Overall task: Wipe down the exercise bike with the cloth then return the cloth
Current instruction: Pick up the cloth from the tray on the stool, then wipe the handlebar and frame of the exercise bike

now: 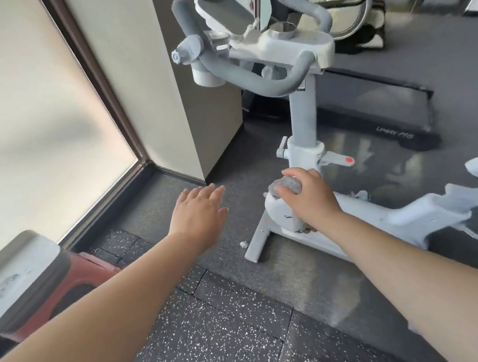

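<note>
A white and grey exercise bike (303,115) stands in front of me, with grey handlebars up top and a white frame running low to the right. My right hand (310,194) presses a grey cloth (287,188) against the rounded white housing at the foot of the bike's post. A second bit of the cloth shows under my wrist. My left hand (201,211) hovers over the dark floor to the left of the bike, fingers spread, holding nothing.
A grey pillar (193,97) stands just left of the handlebars, with a frosted window (33,114) beyond it. A red stool with a grey and white object on it (24,280) sits at lower left. A treadmill base (397,123) lies behind the bike. The floor is speckled rubber tile.
</note>
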`<action>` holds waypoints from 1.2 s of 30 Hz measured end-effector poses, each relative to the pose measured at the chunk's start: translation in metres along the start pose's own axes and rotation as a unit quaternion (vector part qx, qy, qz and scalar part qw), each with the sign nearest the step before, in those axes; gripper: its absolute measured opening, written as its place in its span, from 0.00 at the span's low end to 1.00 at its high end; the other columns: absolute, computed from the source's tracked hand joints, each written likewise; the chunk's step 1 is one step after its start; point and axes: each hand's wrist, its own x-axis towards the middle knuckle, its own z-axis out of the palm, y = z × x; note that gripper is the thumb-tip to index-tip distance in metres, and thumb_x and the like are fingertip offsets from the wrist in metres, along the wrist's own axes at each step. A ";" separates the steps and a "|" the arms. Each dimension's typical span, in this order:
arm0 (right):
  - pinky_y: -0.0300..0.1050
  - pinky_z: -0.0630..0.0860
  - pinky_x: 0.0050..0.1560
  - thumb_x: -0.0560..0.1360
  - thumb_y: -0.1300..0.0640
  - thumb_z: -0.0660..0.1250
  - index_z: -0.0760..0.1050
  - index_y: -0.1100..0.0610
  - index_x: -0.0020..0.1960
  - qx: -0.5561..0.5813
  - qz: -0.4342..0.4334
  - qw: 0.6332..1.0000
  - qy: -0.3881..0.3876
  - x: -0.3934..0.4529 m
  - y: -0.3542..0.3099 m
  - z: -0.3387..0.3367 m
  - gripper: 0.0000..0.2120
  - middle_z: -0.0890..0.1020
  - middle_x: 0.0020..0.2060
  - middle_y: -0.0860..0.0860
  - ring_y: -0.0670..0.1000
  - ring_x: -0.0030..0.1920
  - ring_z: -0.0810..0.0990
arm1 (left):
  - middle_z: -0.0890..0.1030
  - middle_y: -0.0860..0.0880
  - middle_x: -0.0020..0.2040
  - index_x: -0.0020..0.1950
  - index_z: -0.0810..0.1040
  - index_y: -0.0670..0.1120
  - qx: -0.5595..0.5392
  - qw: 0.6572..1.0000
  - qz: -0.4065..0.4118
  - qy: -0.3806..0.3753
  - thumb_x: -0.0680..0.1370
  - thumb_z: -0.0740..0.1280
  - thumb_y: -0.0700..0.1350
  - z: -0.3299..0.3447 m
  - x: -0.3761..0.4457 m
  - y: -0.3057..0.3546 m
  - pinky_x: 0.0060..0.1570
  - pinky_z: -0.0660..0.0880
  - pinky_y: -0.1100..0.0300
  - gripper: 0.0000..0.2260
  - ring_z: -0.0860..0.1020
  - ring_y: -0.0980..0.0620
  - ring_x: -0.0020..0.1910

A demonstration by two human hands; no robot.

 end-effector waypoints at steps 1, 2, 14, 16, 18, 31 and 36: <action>0.39 0.65 0.52 0.74 0.45 0.66 0.73 0.47 0.64 0.005 -0.007 1.000 0.000 0.009 0.003 -0.009 0.20 0.72 0.58 0.49 0.46 0.52 0.72 | 0.61 0.52 0.77 0.77 0.56 0.52 -0.005 1.000 -0.009 0.005 0.81 0.54 0.55 -0.001 0.008 0.008 0.74 0.50 0.49 0.24 0.59 0.49 0.75; 0.39 0.65 0.52 0.74 0.45 0.67 0.73 0.47 0.64 0.012 -0.016 1.000 0.000 0.017 0.006 -0.019 0.19 0.72 0.58 0.49 0.45 0.51 0.71 | 0.62 0.52 0.76 0.77 0.57 0.53 -0.011 1.000 -0.020 0.011 0.81 0.54 0.55 -0.003 0.015 0.016 0.74 0.50 0.49 0.24 0.59 0.49 0.75; 0.18 0.62 0.50 0.74 0.51 0.69 0.77 0.47 0.59 0.117 -0.194 0.973 0.050 0.106 -0.038 -0.089 0.14 0.76 0.55 0.48 0.39 0.50 0.73 | 0.69 0.52 0.73 0.74 0.64 0.53 -0.100 0.977 -0.131 0.138 0.81 0.58 0.54 -0.049 0.077 0.034 0.69 0.65 0.49 0.21 0.68 0.48 0.70; 0.18 0.62 0.51 0.74 0.51 0.69 0.77 0.47 0.59 0.126 -0.218 0.966 0.057 0.119 -0.057 -0.097 0.14 0.76 0.55 0.47 0.40 0.52 0.73 | 0.70 0.52 0.72 0.74 0.64 0.53 -0.132 0.967 -0.148 0.163 0.81 0.58 0.54 -0.059 0.087 0.026 0.67 0.67 0.50 0.21 0.69 0.49 0.69; 0.22 0.64 0.55 0.74 0.51 0.69 0.77 0.47 0.59 0.130 -0.239 0.961 0.048 0.135 -0.076 -0.102 0.14 0.76 0.55 0.46 0.40 0.54 0.73 | 0.70 0.53 0.71 0.74 0.62 0.55 -0.186 0.951 -0.161 0.186 0.80 0.58 0.54 -0.068 0.097 0.018 0.66 0.68 0.52 0.22 0.69 0.50 0.69; 0.21 0.68 0.47 0.71 0.51 0.74 0.78 0.45 0.59 0.187 -0.293 0.933 -0.094 0.238 -0.174 -0.095 0.17 0.80 0.52 0.37 0.29 0.50 0.76 | 0.68 0.54 0.69 0.73 0.63 0.56 -0.401 0.856 -0.127 0.302 0.78 0.64 0.52 -0.146 0.170 -0.034 0.62 0.70 0.57 0.24 0.73 0.59 0.62; 0.28 0.72 0.53 0.75 0.55 0.70 0.78 0.43 0.59 0.187 -0.297 0.927 -0.136 0.281 -0.190 -0.090 0.14 0.82 0.54 0.40 0.37 0.53 0.79 | 0.71 0.60 0.66 0.71 0.67 0.59 -0.406 0.859 -0.140 0.277 0.77 0.65 0.54 -0.154 0.189 -0.056 0.62 0.70 0.58 0.22 0.72 0.61 0.62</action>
